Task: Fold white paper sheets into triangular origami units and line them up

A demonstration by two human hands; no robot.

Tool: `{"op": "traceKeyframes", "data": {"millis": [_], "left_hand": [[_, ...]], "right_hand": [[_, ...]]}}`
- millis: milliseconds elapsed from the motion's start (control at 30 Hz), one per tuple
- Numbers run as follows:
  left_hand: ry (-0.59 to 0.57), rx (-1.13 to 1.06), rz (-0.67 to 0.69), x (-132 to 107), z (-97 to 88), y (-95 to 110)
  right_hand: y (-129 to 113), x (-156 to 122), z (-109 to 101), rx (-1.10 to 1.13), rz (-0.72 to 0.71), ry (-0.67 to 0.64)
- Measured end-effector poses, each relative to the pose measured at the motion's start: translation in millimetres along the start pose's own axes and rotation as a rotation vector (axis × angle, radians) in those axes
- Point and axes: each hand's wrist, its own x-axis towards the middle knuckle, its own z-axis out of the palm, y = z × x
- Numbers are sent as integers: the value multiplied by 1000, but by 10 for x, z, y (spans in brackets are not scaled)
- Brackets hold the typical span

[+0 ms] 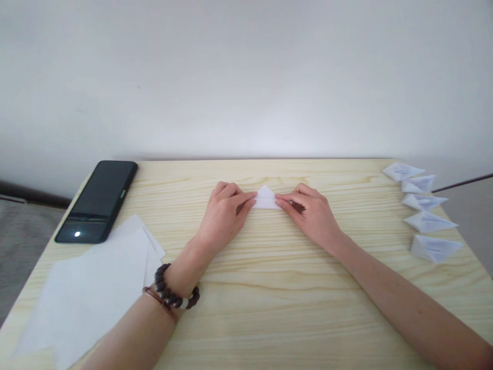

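Note:
A small folded piece of white paper [265, 198] with a pointed top lies low over the middle of the table, between my two hands. My left hand [227, 208] pinches its left end between thumb and fingers. At the opposite end, the thumb and index finger of my right hand [311, 210] close on the paper in the same way. Both ends of the paper are partly covered by my fingertips. Dark beads and a thin brown cord circle my left wrist.
Several folded white paper boats [429, 221] stand in a column along the right edge of the wooden table [262, 308]. On the left, loose white sheets [100, 293] lie beside a black phone [98, 200]. A pale wall [254, 82] rises behind the table's far edge.

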Motion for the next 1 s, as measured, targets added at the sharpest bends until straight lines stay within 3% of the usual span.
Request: {"op": "traceKeyframes", "data": {"millis": [767, 1000], "left_hand": [[36, 23, -41, -19, 24, 28], [47, 26, -62, -21, 35, 25]], "right_hand": [[3, 17, 0, 33, 56, -4], [18, 5, -9, 6, 35, 67]]}}
